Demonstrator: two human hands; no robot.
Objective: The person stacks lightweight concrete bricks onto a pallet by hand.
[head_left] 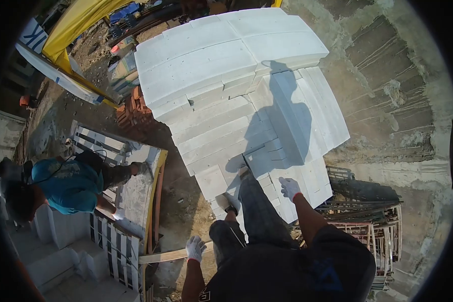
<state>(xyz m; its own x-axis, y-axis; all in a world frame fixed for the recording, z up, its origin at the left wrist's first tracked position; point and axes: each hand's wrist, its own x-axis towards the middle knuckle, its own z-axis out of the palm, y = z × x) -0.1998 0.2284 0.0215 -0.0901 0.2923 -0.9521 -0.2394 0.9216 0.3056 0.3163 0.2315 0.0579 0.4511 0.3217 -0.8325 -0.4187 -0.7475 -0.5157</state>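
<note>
My left hand (195, 248), in a white knitted glove with a red cuff, hangs beside my bent knee. Its fingers are apart and hold nothing; in this view it overlaps the end of a wooden plank (166, 255). My right hand (289, 188), gloved the same way, is held out over white building blocks (206, 126), fingers loosely spread and nothing in them. The blocks are stacked in a stepped pile in front of me. Both my feet are on its lower blocks, and my shadow (284, 116) falls across the pile.
At left, a co-worker in a blue shirt (65, 186) is by a slatted platform (148, 201) with a yellow edge. More white blocks (60, 251) lie below. Red bricks (135, 113) are heaped beyond the platform. Metal frames (372, 226) are stacked at right, near rough concrete ground (392, 100).
</note>
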